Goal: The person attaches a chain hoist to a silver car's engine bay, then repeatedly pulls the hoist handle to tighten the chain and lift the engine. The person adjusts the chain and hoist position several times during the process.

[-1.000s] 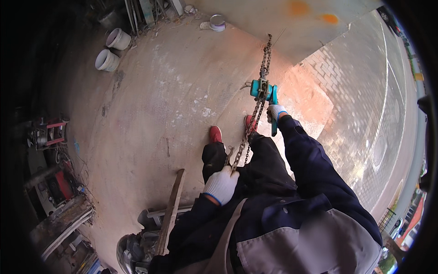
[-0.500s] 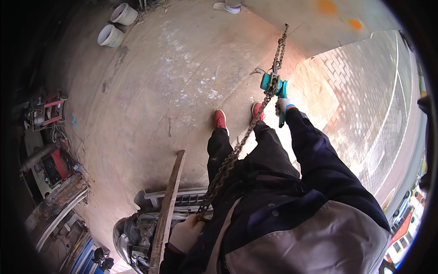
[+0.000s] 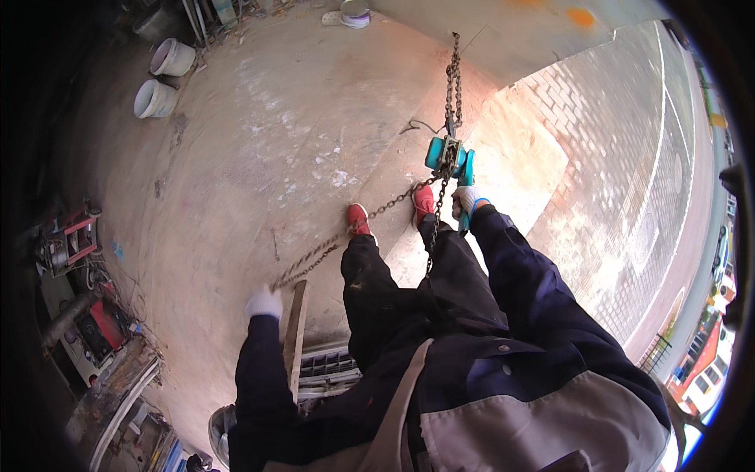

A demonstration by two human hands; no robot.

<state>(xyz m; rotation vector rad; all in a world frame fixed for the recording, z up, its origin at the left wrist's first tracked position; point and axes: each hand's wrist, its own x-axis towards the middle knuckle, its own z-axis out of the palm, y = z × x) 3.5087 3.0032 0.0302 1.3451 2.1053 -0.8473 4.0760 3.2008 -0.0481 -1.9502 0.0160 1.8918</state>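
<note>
Two gloved hands on a chain hoist above a concrete floor

The left hand (image 3: 264,302) is closed on the slack chain (image 3: 338,240), drawn out over the floor's left side. The right hand (image 3: 469,200) is wrapped round the lever of the teal hoist (image 3: 448,156), which hangs from a taut chain above the red shoes (image 3: 359,219).

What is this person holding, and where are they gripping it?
The left hand grips the loose chain at its end; the right hand holds the teal hoist by its handle.
</note>
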